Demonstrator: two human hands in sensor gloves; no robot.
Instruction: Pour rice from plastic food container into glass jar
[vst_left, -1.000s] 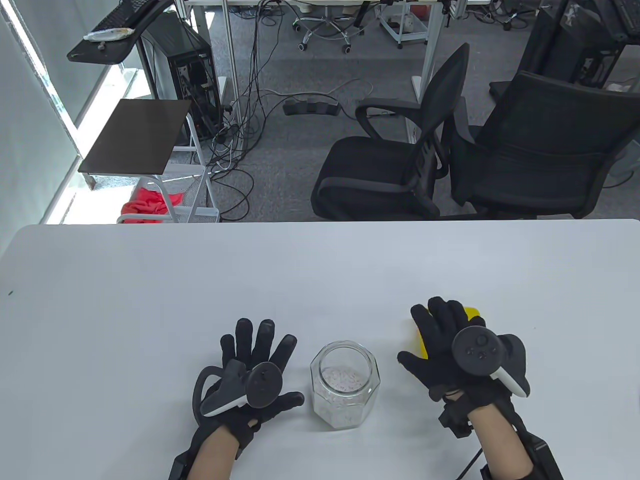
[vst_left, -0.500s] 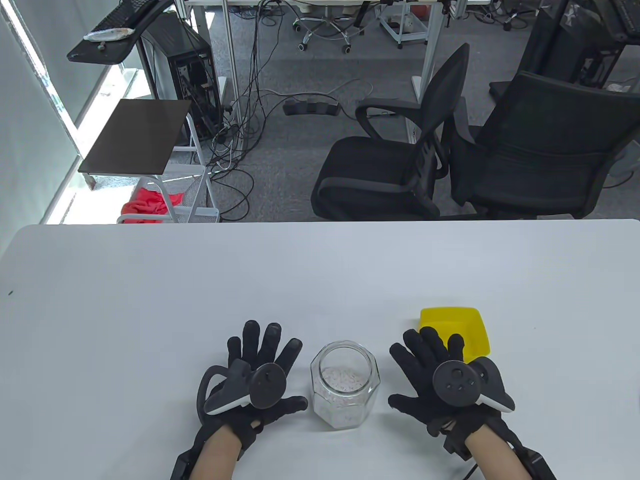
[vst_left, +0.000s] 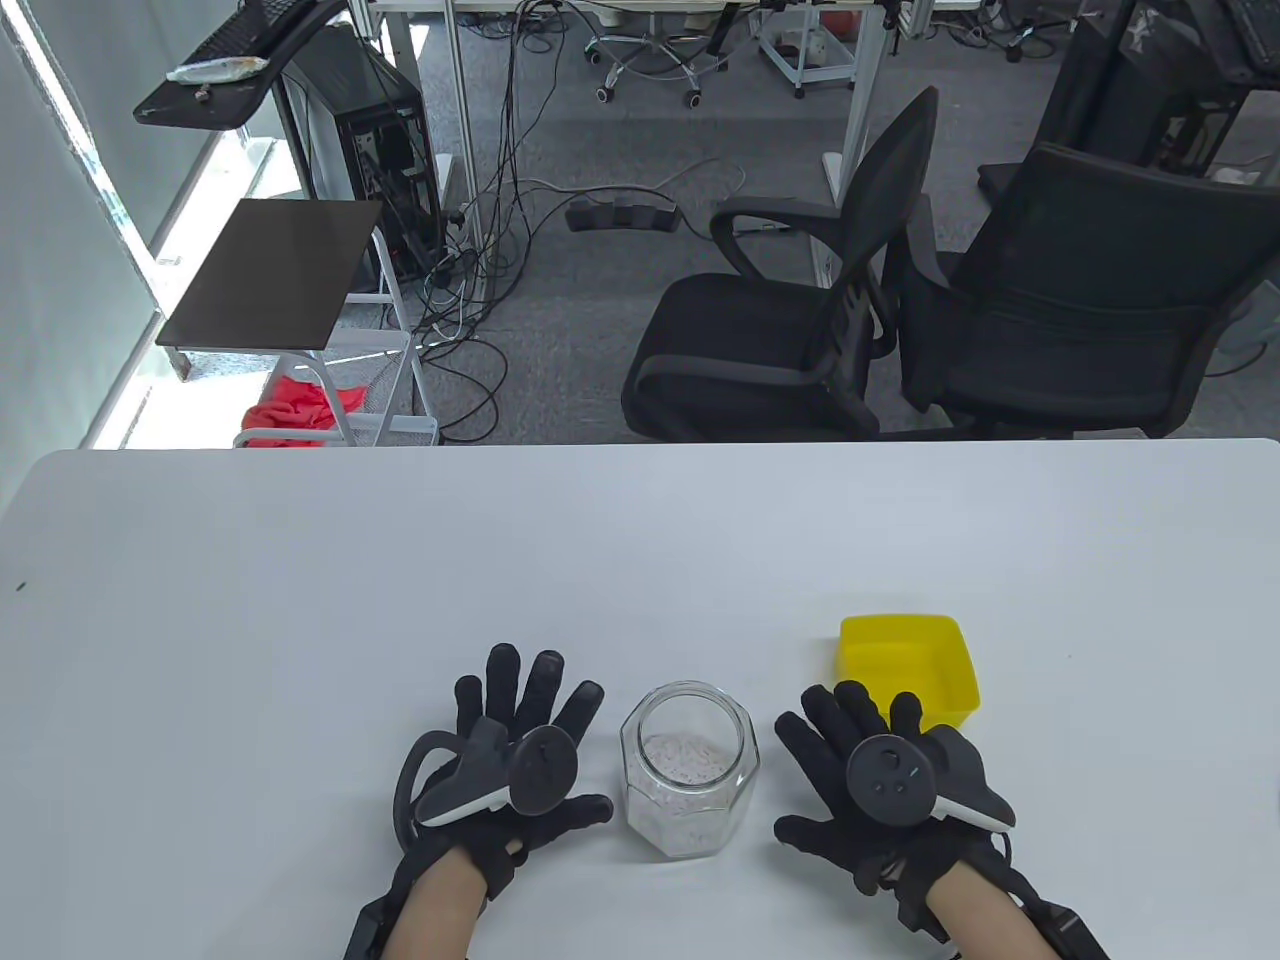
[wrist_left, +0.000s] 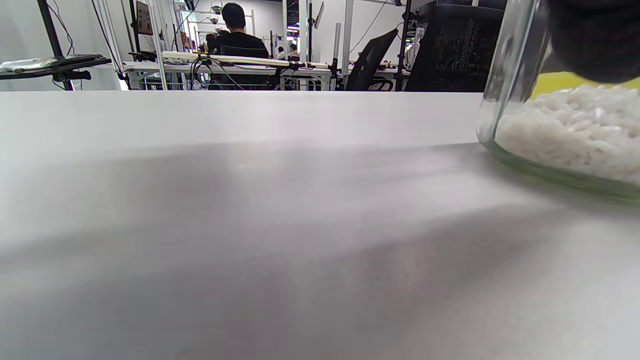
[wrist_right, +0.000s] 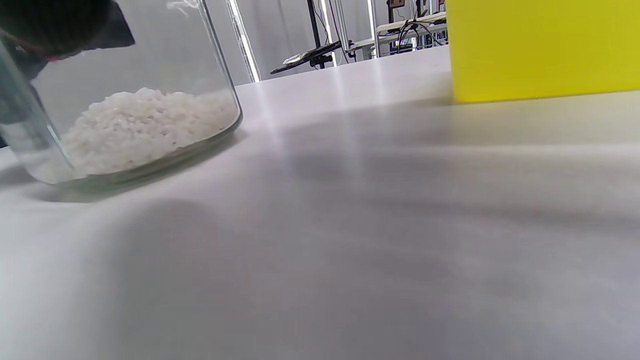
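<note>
The jar (vst_left: 689, 768) stands upright near the front edge of the white table (vst_left: 600, 560), between the two hands, with a low layer of white rice (vst_left: 685, 757) across its bottom. The left wrist view shows the rice (wrist_left: 575, 130) heaped against the glass (wrist_left: 505, 75), and the right wrist view shows the same pile (wrist_right: 145, 125) inside the jar (wrist_right: 210, 65).

The left hand (vst_left: 520, 770) lies flat on the table just left of the jar, fingers spread and holding nothing; its thumb reaches toward the glass, though whether it touches is hard to tell from above.

The right hand (vst_left: 870, 790) lies flat just right of the jar, fingers spread and empty.

The yellow container (vst_left: 908, 668) sits upright on the table just beyond the right hand's fingertips, to the far right of the jar. It looks empty inside. In the right wrist view its yellow wall (wrist_right: 540, 47) stands on the table surface, apart from the jar.
</note>
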